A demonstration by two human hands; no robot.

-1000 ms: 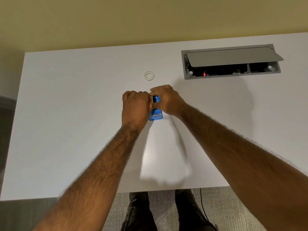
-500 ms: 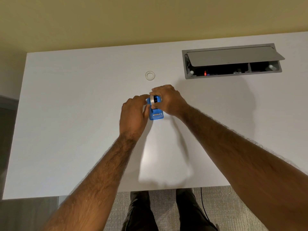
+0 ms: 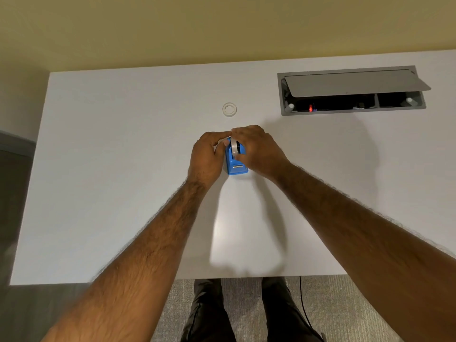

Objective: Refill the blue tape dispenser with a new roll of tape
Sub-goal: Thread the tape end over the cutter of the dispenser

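The blue tape dispenser (image 3: 235, 165) stands on the white table (image 3: 123, 169), its cutter end toward me. A roll of tape (image 3: 233, 145) with a black hub sits in its top. My right hand (image 3: 259, 150) wraps the dispenser's right side, fingers over the roll. My left hand (image 3: 207, 156) is at the dispenser's left side, its fingertips meeting the right hand's at the far top of the roll. The rear of the dispenser is hidden by both hands. An empty white tape core (image 3: 229, 109) lies flat on the table beyond.
A grey cable box (image 3: 350, 91) with its lid raised is sunk into the table at the back right. The table's near edge runs just above my legs, and a yellow wall stands behind.
My left hand drew back from the dispenser half a second ago, then returned so its fingertips reach the top of the roll. My right hand stayed on the dispenser.
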